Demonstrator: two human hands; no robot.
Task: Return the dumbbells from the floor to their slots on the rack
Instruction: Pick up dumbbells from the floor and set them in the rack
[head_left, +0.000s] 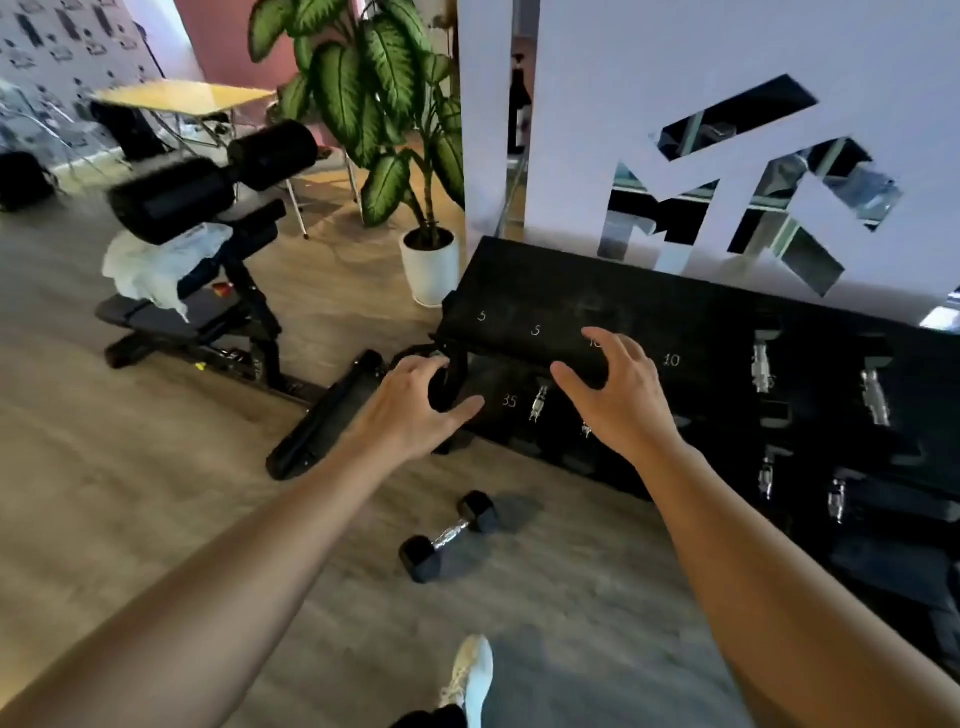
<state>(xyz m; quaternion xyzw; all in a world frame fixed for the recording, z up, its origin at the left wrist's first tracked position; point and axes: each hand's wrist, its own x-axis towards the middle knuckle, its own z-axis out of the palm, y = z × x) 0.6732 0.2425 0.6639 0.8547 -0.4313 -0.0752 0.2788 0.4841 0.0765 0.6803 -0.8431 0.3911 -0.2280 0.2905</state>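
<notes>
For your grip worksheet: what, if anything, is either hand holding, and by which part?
Nothing: the left hand and right hand are open; the dumbbell lies on the floor.

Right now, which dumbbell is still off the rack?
The small black hex dumbbell lying on the wood floor in front of the rack, between both forearms. The others sit in rack slots.

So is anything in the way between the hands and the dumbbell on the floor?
Nothing visible. The dumbbell lies alone on bare floor, below both open hands: left, right.
</notes>
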